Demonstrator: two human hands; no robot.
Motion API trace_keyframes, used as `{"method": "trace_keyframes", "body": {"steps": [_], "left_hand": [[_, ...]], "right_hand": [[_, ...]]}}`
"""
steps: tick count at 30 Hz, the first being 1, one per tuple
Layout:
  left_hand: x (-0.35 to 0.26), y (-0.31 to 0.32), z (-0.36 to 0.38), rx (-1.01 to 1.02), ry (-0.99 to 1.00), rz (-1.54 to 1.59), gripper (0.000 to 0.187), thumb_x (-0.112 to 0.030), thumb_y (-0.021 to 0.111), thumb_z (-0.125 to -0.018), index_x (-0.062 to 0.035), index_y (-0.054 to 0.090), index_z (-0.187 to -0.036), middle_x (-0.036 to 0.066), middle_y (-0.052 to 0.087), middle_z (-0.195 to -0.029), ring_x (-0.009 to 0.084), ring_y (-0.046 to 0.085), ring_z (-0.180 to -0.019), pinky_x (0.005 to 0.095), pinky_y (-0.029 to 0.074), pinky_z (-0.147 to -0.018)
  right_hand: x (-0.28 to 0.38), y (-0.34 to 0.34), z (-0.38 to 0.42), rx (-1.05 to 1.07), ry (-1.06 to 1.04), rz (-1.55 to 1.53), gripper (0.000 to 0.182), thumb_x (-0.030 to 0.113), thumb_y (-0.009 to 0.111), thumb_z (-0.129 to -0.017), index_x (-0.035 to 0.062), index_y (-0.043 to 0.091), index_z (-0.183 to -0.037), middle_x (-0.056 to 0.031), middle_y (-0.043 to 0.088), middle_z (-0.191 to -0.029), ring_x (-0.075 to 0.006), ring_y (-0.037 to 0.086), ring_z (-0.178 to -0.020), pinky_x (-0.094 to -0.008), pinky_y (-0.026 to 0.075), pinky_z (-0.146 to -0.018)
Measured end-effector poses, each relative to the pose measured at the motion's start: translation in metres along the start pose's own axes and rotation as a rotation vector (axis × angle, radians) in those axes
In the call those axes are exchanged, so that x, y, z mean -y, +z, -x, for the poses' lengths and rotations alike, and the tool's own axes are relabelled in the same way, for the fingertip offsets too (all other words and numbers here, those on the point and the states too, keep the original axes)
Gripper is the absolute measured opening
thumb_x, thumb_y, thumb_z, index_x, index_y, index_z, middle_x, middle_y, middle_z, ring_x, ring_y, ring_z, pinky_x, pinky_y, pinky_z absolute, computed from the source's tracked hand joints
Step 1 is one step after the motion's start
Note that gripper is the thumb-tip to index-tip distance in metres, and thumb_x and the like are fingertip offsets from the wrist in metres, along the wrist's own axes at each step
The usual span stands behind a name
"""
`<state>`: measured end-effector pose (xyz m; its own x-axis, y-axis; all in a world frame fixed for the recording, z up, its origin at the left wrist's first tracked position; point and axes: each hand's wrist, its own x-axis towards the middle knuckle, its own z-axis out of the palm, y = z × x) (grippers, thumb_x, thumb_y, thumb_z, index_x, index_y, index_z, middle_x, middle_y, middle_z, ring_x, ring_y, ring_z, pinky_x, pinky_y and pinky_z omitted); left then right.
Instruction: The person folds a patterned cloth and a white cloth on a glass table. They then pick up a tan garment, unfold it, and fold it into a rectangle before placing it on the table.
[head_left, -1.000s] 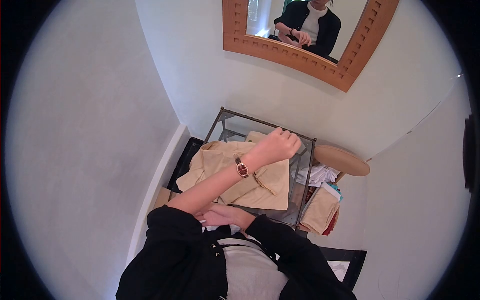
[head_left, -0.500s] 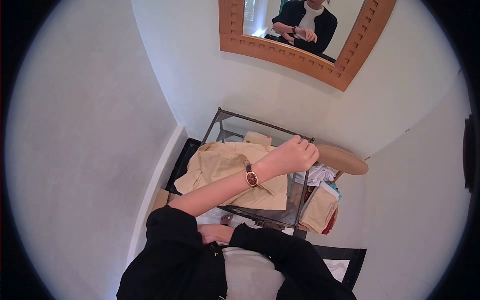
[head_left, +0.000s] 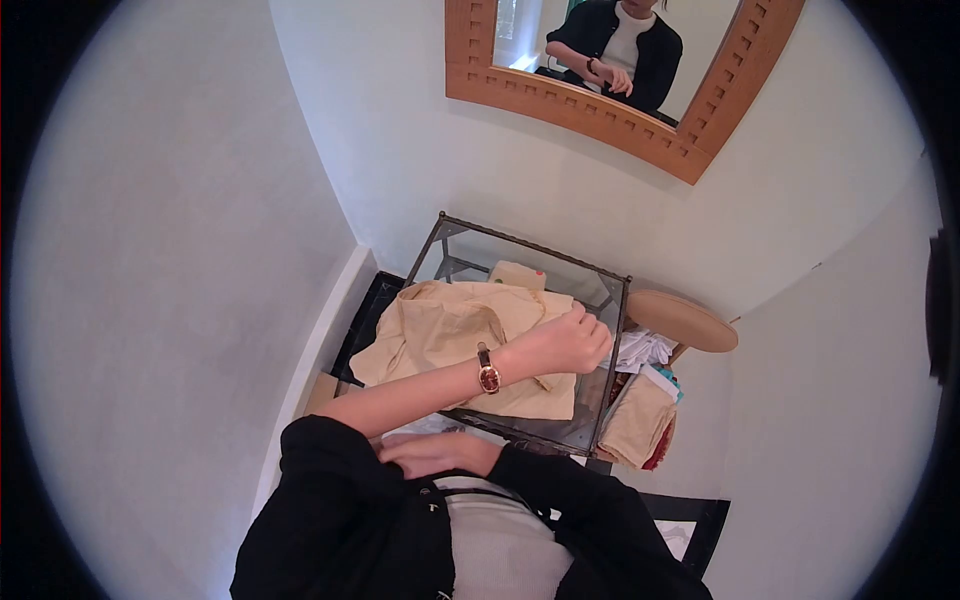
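Observation:
My left hand (head_left: 570, 338) is raised over beige cloth, its fingers drooping and holding nothing. A wristwatch (head_left: 489, 380) with a dark strap and reddish dial is on that wrist. The left black sleeve (head_left: 335, 465) is pushed up to the elbow. My right hand (head_left: 435, 455) reaches across my body beneath the left forearm and grips this sleeve by its edge; its fingertips are partly hidden. Below my left hand, the crumpled beige cloth (head_left: 430, 330) lies on a glass-topped table (head_left: 590, 430) with a dark metal frame.
A small beige folded item (head_left: 518, 275) lies at the table's back. Right of the table are a round brown seat or board (head_left: 685, 320), white cloth (head_left: 640, 350) and folded beige cloth (head_left: 635, 420). A wood-framed mirror (head_left: 590, 115) hangs above, reflecting a person in a black cardigan.
My left hand has come down and slightly left, closer to the beige cloth. My right hand has shifted a little left and up along the left elbow, showing more of its back.

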<state>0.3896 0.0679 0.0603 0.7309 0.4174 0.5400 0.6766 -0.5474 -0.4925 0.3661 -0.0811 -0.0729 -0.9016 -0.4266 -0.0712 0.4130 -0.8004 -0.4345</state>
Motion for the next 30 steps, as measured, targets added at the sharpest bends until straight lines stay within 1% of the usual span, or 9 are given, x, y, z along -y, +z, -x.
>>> {"method": "trace_keyframes", "body": {"steps": [6, 9, 11, 17, 20, 23, 26, 29, 30], "left_hand": [[-0.052, -0.037, -0.003, 0.109, -0.119, 0.330, 0.014, -0.019, 0.060, -0.071, -0.0081, 0.057, -0.079, 0.001, 0.053, -0.073, 0.0141, 0.056, -0.066, 0.0282, 0.042, -0.057], [-0.090, -0.071, -0.006, 0.002, -0.192, 0.767, 0.028, -0.033, 0.062, -0.084, -0.0056, 0.055, -0.083, 0.007, 0.051, -0.082, 0.0186, 0.054, -0.076, 0.0290, 0.043, -0.058], [-0.096, -0.086, -0.005, 0.142, -0.300, 0.990, 0.042, -0.041, 0.059, -0.089, -0.0005, 0.053, -0.093, 0.013, 0.048, -0.092, 0.0251, 0.052, -0.084, 0.0322, 0.046, -0.065], [-0.082, -0.039, 0.005, 0.077, -0.831, 0.846, 0.042, -0.035, 0.060, -0.089, 0.0041, 0.050, -0.102, 0.017, 0.045, -0.094, 0.0320, 0.048, -0.090, 0.0386, 0.044, -0.080], [-0.091, -0.025, 0.004, 0.112, -0.576, 0.836, 0.028, -0.024, 0.056, -0.093, 0.0024, 0.047, -0.099, 0.016, 0.045, -0.093, 0.0315, 0.047, -0.090, 0.0388, 0.041, -0.082], [-0.089, -0.086, -0.009, -0.003, -0.195, 1.277, 0.016, -0.015, 0.050, -0.097, 0.0006, 0.046, -0.094, 0.013, 0.043, -0.091, 0.0301, 0.046, -0.089, 0.0371, 0.039, -0.080], [-0.083, -0.131, -0.013, 0.109, -0.340, 2.129, 0.015, -0.016, 0.046, -0.101, -0.0020, 0.048, -0.095, 0.008, 0.040, -0.088, 0.0171, 0.046, -0.082, 0.0311, 0.040, -0.074], [-0.073, -0.089, -0.005, 0.303, -0.975, 2.358, 0.017, -0.018, 0.048, -0.100, -0.0019, 0.048, -0.098, 0.006, 0.041, -0.088, 0.0129, 0.047, -0.076, 0.0285, 0.043, -0.065], [-0.081, -0.064, 0.002, 0.233, -0.984, 2.186, 0.019, -0.020, 0.050, -0.099, -0.0015, 0.049, -0.098, 0.007, 0.042, -0.088, 0.0142, 0.048, -0.074, 0.0285, 0.043, -0.063]], "right_hand": [[0.096, -0.014, 0.043, -0.154, -0.034, 0.852, 0.038, 0.015, 0.049, -0.098, 0.0059, 0.050, -0.135, -0.0031, 0.061, -0.118, -0.0133, 0.056, -0.106, -0.0299, 0.045, -0.095], [0.150, -0.067, 0.078, -0.429, -0.281, 0.476, 0.033, 0.020, 0.048, -0.100, 0.0080, 0.056, -0.130, -0.0007, 0.062, -0.104, -0.0104, 0.058, -0.093, -0.0268, 0.048, -0.085], [0.186, -0.088, 0.104, -0.638, -0.440, 0.429, 0.032, 0.021, 0.048, -0.099, 0.0087, 0.057, -0.127, -0.0002, 0.059, -0.097, -0.0095, 0.058, -0.085, -0.0251, 0.048, -0.079], [0.224, -0.131, 0.172, -1.161, -0.869, 0.574, 0.028, 0.027, 0.051, -0.098, 0.0122, 0.060, -0.121, 0.0029, 0.057, -0.087, -0.0078, 0.057, -0.078, -0.0258, 0.048, -0.069], [0.219, -0.149, 0.183, -1.288, -0.841, 0.757, 0.025, 0.019, 0.046, -0.099, 0.0129, 0.062, -0.118, 0.0035, 0.058, -0.083, -0.0078, 0.058, -0.074, -0.0242, 0.046, -0.066], [0.203, -0.193, 0.207, -1.355, -0.777, 0.874, 0.026, 0.017, 0.045, -0.098, 0.0139, 0.063, -0.117, 0.0034, 0.058, -0.082, -0.0076, 0.058, -0.068, -0.0241, 0.045, -0.061], [0.184, -0.206, 0.235, -1.522, -0.728, 0.789, 0.026, 0.017, 0.046, -0.096, 0.0153, 0.064, -0.115, 0.0024, 0.059, -0.082, -0.0079, 0.058, -0.065, -0.0249, 0.044, -0.059], [0.173, -0.208, 0.257, -1.637, -0.660, 0.712, 0.025, 0.018, 0.048, -0.095, 0.0157, 0.064, -0.114, 0.0019, 0.060, -0.082, -0.0083, 0.059, -0.065, -0.0254, 0.044, -0.057], [0.169, -0.209, 0.262, -1.652, -0.652, 0.702, 0.026, 0.017, 0.047, -0.095, 0.0158, 0.064, -0.114, 0.0020, 0.060, -0.082, -0.0082, 0.060, -0.065, -0.0255, 0.044, -0.057]]}}
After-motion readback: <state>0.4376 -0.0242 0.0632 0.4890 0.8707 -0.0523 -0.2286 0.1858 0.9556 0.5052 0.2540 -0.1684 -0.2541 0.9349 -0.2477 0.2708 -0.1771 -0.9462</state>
